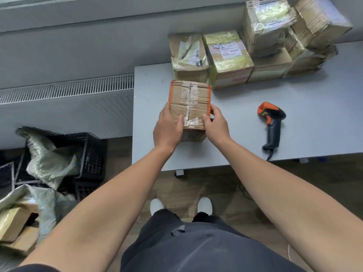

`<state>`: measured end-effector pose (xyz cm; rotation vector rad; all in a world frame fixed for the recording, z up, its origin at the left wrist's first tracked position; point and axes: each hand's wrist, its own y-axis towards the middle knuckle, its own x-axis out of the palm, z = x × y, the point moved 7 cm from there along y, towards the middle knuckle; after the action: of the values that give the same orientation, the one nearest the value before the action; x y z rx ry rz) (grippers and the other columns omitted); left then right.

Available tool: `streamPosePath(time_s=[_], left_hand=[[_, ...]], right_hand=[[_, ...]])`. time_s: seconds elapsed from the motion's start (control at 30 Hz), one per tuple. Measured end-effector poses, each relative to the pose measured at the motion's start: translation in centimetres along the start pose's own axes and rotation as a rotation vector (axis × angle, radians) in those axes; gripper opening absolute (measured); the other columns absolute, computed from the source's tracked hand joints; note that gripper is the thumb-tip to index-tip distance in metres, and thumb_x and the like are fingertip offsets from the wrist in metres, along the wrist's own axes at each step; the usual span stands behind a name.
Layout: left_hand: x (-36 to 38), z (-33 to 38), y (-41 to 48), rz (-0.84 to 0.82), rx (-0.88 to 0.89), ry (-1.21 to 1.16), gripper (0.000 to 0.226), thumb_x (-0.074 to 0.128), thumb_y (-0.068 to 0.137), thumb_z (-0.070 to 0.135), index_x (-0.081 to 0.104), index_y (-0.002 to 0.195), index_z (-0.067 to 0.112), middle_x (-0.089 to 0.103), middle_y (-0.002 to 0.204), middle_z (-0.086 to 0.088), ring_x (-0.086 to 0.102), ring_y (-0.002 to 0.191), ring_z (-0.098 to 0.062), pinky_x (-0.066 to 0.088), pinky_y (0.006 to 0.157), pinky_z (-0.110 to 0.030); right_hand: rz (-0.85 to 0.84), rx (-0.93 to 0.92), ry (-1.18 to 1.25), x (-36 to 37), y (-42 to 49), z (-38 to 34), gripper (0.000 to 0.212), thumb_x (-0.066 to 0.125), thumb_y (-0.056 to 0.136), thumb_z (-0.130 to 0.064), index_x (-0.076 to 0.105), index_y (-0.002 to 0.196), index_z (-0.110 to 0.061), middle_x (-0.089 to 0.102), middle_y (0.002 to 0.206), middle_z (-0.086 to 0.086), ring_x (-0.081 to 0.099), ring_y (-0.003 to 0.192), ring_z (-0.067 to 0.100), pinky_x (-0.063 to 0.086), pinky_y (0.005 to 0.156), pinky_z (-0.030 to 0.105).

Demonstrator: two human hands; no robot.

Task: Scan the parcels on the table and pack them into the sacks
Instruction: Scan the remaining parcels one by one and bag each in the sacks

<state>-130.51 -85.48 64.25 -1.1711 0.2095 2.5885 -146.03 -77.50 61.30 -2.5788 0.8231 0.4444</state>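
- Head view: taped cardboard parcel (189, 103) at the left end of the tabletop (294, 134), clasped between left hand (167, 128) and right hand (217, 125), fingers (179, 122) curled round its near end, thumbs on top.
- Probably stiff and fairly light; glossy tape likely slippery, so better gripped on the bare cardboard sides.
- Scanner (272, 124) lying to the right; sacks (49, 160) on the floor, left.

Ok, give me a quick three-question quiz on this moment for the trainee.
1. True or false: the black-and-orange handheld barcode scanner is in the right hand.
2. What grips the brown cardboard parcel with orange tape? A) neither hand, B) both hands, C) one hand.
3. Fill in: the pale green woven sacks lie to the person's ____.
Key: 1 false, it lies on the grey table; 2 B, left hand and right hand; 3 left.
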Motion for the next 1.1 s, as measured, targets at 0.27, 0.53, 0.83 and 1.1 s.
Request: streamPosePath(time_s=[0.27,0.53,0.83,1.1], left_hand=[[4.3,7.5,-2.8,-0.005,0.396,0.048,0.040,0.043,0.097,0.030,0.057,0.130,0.012,0.054,0.137,-0.008,0.049,0.123,-0.027,0.043,0.097,-0.043],[5.1,4.8,-2.9,-0.026,0.070,0.050,0.052,0.047,0.098,0.038,0.040,0.144,0.015,0.030,0.155,-0.009,0.028,0.142,-0.030,0.028,0.113,-0.050],[1.9,1.7,-5.3,-0.030,0.065,-0.091,0.050,0.056,0.097,0.036,0.039,0.141,0.020,0.045,0.139,0.001,0.046,0.121,-0.007,0.039,0.084,-0.019],[2.4,3.3,-5.4,0.018,0.039,0.209,0.051,0.054,0.094,0.038,0.043,0.138,0.016,0.042,0.145,-0.007,0.043,0.128,-0.026,0.038,0.100,-0.042]], right_hand=[[0.176,0.000,0.065,-6.9,-0.6,0.4,0.037,0.045,0.102,-0.036,0.056,0.133,-0.018,0.061,0.128,0.000,0.058,0.111,0.012,0.051,0.084,0.017],[-0.016,0.015,0.109,-4.9,-2.6,2.6,0.046,0.053,0.100,-0.041,0.051,0.141,-0.022,0.061,0.134,-0.004,0.061,0.113,0.013,0.057,0.091,0.035],[-0.080,0.013,0.116,-1.7,-3.6,3.1,0.045,0.041,0.105,-0.042,0.045,0.147,-0.028,0.062,0.134,-0.006,0.062,0.117,0.012,0.057,0.095,0.036],[-0.106,0.039,0.128,-3.7,-3.0,3.1,0.039,0.047,0.104,-0.035,0.056,0.139,-0.018,0.065,0.129,-0.003,0.063,0.112,0.011,0.056,0.094,0.034]])
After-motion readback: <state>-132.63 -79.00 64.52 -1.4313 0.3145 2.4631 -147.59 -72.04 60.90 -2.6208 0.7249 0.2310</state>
